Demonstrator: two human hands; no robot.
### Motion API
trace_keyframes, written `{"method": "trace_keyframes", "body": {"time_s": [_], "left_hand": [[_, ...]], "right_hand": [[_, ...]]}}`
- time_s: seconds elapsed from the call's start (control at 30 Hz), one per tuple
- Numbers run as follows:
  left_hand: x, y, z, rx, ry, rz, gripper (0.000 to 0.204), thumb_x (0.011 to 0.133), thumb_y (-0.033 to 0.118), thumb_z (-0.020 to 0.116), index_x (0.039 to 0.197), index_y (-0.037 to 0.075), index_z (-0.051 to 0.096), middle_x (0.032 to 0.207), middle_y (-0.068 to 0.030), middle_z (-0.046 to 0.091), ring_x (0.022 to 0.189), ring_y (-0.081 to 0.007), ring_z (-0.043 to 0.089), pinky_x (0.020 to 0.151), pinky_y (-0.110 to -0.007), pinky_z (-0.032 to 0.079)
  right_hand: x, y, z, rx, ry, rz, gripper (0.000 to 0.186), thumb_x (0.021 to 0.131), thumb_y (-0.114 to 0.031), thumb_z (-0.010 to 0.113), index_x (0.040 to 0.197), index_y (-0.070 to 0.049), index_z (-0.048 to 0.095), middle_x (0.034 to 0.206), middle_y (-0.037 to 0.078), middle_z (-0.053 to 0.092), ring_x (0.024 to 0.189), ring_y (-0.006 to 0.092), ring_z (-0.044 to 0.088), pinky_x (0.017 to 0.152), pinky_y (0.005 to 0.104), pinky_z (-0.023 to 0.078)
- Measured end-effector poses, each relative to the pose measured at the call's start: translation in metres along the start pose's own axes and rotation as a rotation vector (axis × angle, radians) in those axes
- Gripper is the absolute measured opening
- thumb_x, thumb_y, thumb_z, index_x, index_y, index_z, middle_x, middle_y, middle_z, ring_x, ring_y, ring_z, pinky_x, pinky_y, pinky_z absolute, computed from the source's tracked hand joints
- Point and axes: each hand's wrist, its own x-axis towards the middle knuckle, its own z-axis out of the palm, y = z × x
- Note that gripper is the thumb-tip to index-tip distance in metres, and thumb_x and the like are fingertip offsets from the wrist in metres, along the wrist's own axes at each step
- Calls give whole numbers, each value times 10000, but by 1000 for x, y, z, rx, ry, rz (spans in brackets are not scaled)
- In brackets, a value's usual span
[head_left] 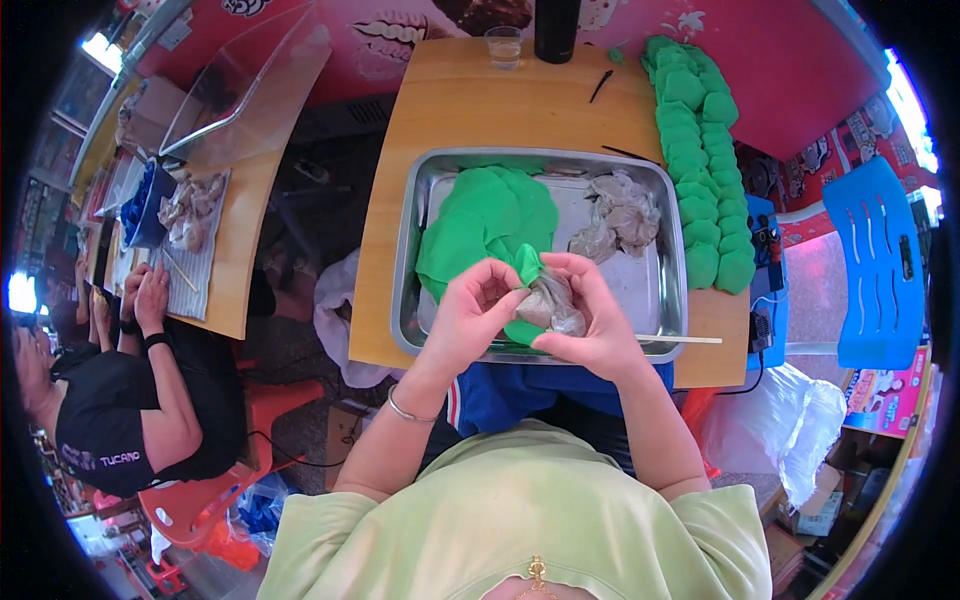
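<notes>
steadying a clear-wrapped bundle (pixel 550 303) above the near edge of the metal tray (pixel 402 300), the right hand (pixel 592 312) curls its fingers along the far side and sets its thumb below, seemingly to cradle something soft without squashing it. the left hand (pixel 478 308) brings thumb and forefinger together in a pinch, apparently on the edge of a green piece (pixel 528 264) that shows above and below the bundle; exactly what lies between those fingertips is hidden. both hands meet over the tray, probably so that everything stays within short reach: overlapping green sheets (pixel 480 225) at its left, more wrapped lumps (pixel 622 215) at its upper right. a pale stick (pixel 685 340) lies across the rim by the right hand, likely to be handy. green rounds (pixel 700 180) stand in neat rows on the table (pixel 380 290), outside the tray, perhaps to keep them apart.
</notes>
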Motion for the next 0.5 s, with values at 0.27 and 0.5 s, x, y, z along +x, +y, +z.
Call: {"method": "trace_keyframes", "body": {"time_s": [0.27, 0.5], "left_hand": [[0, 0, 2, -7, -47, -53, 79, 873, 65, 619, 916, 31, 562, 850, 29, 554, 771, -33, 510, 667, -185, 434], [-1, -2, 2, -40, -22, -75, 95, 858, 80, 644, 905, 32, 576, 859, 32, 559, 779, -34, 509, 660, -180, 424]], "right_hand": [[-1, 9, -4, -137, 108, 105, 426, 804, 2, 621, 1200, -19, 463, 1026, 53, 539, 954, 110, 535, 852, 243, 430], [2, 11, -5, -164, 137, 86, 252, 813, 16, 604, 1036, -28, 495, 971, 35, 548, 867, 90, 549, 741, 234, 466]]}}
